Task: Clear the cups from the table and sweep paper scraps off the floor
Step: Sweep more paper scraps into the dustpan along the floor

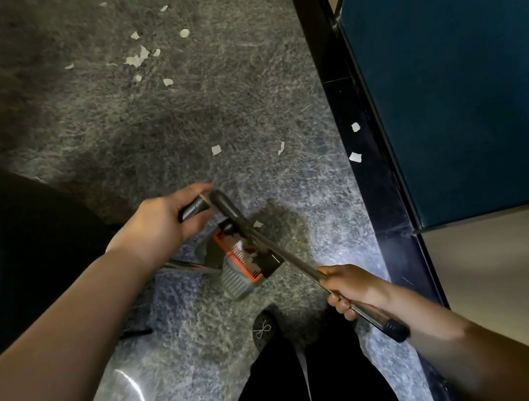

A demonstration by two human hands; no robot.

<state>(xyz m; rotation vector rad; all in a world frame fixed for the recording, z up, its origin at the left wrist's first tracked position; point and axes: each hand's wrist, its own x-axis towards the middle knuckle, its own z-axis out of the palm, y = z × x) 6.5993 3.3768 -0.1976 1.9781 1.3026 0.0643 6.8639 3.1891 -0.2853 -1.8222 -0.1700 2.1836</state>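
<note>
— Grey speckled floor (129, 145) runs wide and open ahead of both hands; on the right it stops at a dark glossy border strip (341, 101), and a blue panel (463, 64) rises just past that.

— And on the left?

— Something dark and curved crowds that edge; I can't tell what it is. The free room is forward.

— Where are the paper scraps (138, 59)?

— One cluster lies well beyond the left hand's fingers (197, 190). Two more lie nearer, just ahead of those fingers, and two sit on the border strip, beyond the right hand (357, 289).

— What are the hands doing?

— The left hand (153, 226) is curled round a dark grip (193, 208). The right hand's fingers are wrapped round a metal broom handle (286, 259).

— Which way does that handle point?

— Its long axis slants from the black end cap (396, 330) behind the right hand, forward and leftward, to near the left fingers. Below it, between the hands, sits a dustpan (241, 263) with orange trim, on the floor. A black shoe (263, 330) stands just behind it.
</note>
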